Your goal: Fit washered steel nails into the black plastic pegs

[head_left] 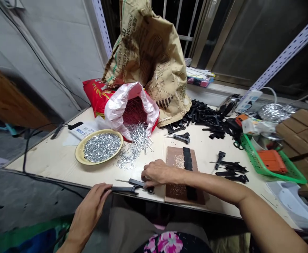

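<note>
My left hand (97, 196) is at the table's front edge, its thumb and fingers closed on the end of a black plastic part (123, 189) with a forked tip. Just to the right, my right hand (156, 173) curls its fingers down over the end of a second black plastic piece (136, 182). A thin metal rod (122, 180) sticks out of that piece to the left. The two parts lie close together. Beside my right hand is a brown board (172, 196) with a row of black pads (187, 163) and pale crumbs on it.
A yellow dish (77, 154) of small metal washers stands at left. Metal rods (140, 140) spill from an open white-and-red sack (114, 109). Behind stands a brown paper sack (167, 70). Black parts (206, 117) are heaped at back right, near a green basket (259, 167).
</note>
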Motion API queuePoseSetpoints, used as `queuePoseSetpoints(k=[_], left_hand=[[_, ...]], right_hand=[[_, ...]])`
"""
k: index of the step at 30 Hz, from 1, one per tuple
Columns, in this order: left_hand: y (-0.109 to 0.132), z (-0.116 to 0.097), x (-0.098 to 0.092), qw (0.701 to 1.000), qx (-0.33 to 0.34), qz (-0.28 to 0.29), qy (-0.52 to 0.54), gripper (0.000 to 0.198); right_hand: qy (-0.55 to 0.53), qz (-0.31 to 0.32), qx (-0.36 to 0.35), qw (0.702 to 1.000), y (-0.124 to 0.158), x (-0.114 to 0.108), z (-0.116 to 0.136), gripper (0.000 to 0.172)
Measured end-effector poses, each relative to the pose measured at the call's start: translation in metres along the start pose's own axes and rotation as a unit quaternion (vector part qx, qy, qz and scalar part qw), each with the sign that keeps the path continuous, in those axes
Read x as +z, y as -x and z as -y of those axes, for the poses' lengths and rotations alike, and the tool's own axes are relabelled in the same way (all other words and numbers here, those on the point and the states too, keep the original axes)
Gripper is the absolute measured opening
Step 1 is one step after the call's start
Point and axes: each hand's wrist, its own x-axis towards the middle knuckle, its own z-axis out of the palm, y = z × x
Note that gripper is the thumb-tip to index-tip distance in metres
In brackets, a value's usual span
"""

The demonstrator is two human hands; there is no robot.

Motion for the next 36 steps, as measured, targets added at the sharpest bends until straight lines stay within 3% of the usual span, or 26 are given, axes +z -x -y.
queuePoseSetpoints(k=[6, 10, 13, 18, 21, 23, 26, 29, 30, 33, 36], left_hand=[[0.000, 0.008, 0.001, 0.999, 0.048, 0.012, -0.022, 0.033], [0.000, 0.011, -0.001, 0.997, 0.062, 0.017, -0.033, 0.034], [0.002, 0.014, 0.000, 0.997, 0.070, 0.005, -0.026, 0.033], [0.001, 0.009, 0.002, 0.999, 0.051, -0.007, 0.003, 0.032], [-0.003, -0.001, -0.002, 0.999, 0.032, 0.006, 0.025, 0.031], [-0.005, -0.007, -0.006, 0.999, 0.000, 0.037, 0.034, 0.032], [-0.007, -0.014, -0.011, 0.996, -0.042, 0.067, 0.050, 0.033], [-0.008, -0.021, -0.013, 0.992, -0.083, 0.067, 0.063, 0.033], [-0.010, -0.025, -0.013, 0.992, -0.100, 0.051, 0.065, 0.032], [-0.018, -0.035, -0.010, 0.983, -0.170, -0.035, 0.064, 0.031], [-0.033, -0.045, -0.004, 0.936, -0.289, -0.127, 0.156, 0.035]], right_hand=[[0.007, -0.105, 0.096, 0.990, 0.003, 0.026, 0.028, 0.024], [-0.008, -0.128, 0.099, 0.987, 0.005, 0.022, 0.026, 0.020], [-0.034, -0.171, 0.160, 0.972, 0.017, 0.013, -0.006, 0.017], [0.002, -0.303, 0.245, 0.921, 0.063, 0.014, -0.103, 0.020], [0.026, -0.291, 0.284, 0.913, 0.088, 0.020, -0.148, 0.023], [0.050, -0.270, 0.297, 0.915, 0.090, 0.023, -0.156, 0.022], [0.061, -0.267, 0.255, 0.927, 0.070, 0.022, -0.122, 0.023], [-0.053, -0.246, 0.093, 0.963, 0.033, 0.021, -0.049, 0.025], [-0.080, -0.224, 0.029, 0.971, 0.019, 0.022, -0.023, 0.024], [-0.061, -0.170, -0.056, 0.982, -0.021, 0.027, 0.033, 0.022], [-0.035, -0.131, -0.067, 0.989, -0.048, 0.029, 0.054, 0.024]])
